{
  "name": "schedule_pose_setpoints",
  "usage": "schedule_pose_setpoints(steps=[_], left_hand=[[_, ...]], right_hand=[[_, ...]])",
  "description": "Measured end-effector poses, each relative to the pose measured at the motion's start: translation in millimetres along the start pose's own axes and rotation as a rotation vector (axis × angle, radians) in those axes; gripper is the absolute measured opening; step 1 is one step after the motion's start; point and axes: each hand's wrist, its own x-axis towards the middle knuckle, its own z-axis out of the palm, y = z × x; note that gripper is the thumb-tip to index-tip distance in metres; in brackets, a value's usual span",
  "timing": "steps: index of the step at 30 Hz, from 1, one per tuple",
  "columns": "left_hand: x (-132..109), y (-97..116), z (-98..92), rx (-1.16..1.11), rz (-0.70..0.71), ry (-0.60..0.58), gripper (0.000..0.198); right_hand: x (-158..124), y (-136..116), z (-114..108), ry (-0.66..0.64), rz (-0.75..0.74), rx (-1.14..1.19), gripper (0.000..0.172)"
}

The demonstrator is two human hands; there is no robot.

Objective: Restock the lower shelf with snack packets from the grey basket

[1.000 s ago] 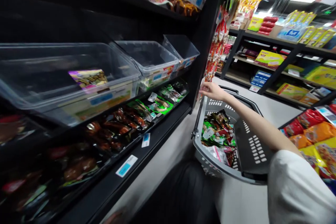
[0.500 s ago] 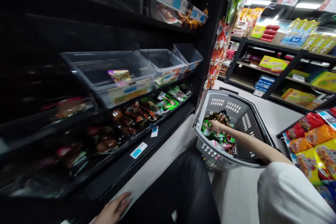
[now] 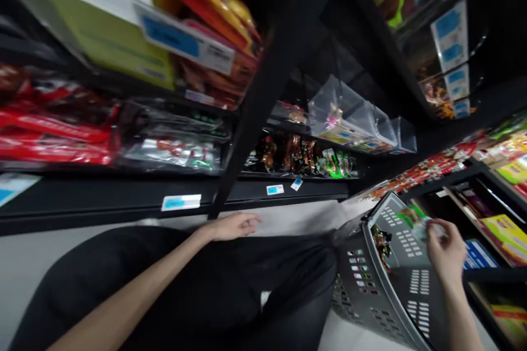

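My right hand (image 3: 447, 249) is closed on a green and clear snack packet (image 3: 415, 218), raised at the mouth of the grey shopping basket (image 3: 361, 300). Dark packets (image 3: 382, 242) show inside the basket. Over my lap, near the bottom shelf, my left hand (image 3: 236, 226) is empty, its fingers loosely bent and apart. Nearest to it on that shelf lie brown packaged snacks (image 3: 304, 154) and similar green-edged packets (image 3: 335, 163).
Clear plastic bins (image 3: 349, 126) stand on the shelf above the snacks. A black upright (image 3: 263, 98) divides the shelving. Red packs (image 3: 57, 131) lie at the left. Behind the basket are shelves with yellow boxes (image 3: 508, 238).
My view has swung left along the shelving. My right hand has lifted out of the basket with a green packet. My left hand now shows over my lap.
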Motion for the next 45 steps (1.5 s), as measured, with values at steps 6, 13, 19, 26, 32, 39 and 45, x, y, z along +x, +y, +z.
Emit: schedule_pose_setpoints(steps=[6, 13, 19, 26, 32, 39, 45], left_hand=[[-9.5, 46.3, -6.2, -0.314, 0.269, 0.175, 0.053], [-26.5, 53.0, -16.9, -0.746, 0.495, -0.018, 0.064], [-15.2, 36.8, 2.7, -0.383, 0.393, 0.102, 0.089], [-1.2, 23.8, 9.5, -0.512, 0.099, 0.208, 0.046], [-2.9, 30.2, 6.8, -0.671, -0.045, -0.007, 0.053], [-0.7, 16.3, 8.4, -0.094, -0.178, -0.102, 0.037], [-3.3, 15.2, 8.7, -0.103, -0.236, -0.32, 0.039]], right_hand=[[-53.3, -135.3, -7.3, 0.298, -0.257, 0.199, 0.018], [-117.2, -228.1, 128.5, -0.597, 0.194, 0.953, 0.046], [-141.3, -251.9, 197.6, -0.809, 0.537, 1.177, 0.048], [-133.4, -238.3, 246.8, -1.057, 0.69, 1.431, 0.042], [-166.1, -237.0, 271.4, -1.079, 0.418, 1.482, 0.04], [-197.0, -248.9, 270.4, -1.076, 0.433, 1.551, 0.039], [-192.3, -244.0, 267.4, -1.005, 0.39, 1.522, 0.034]])
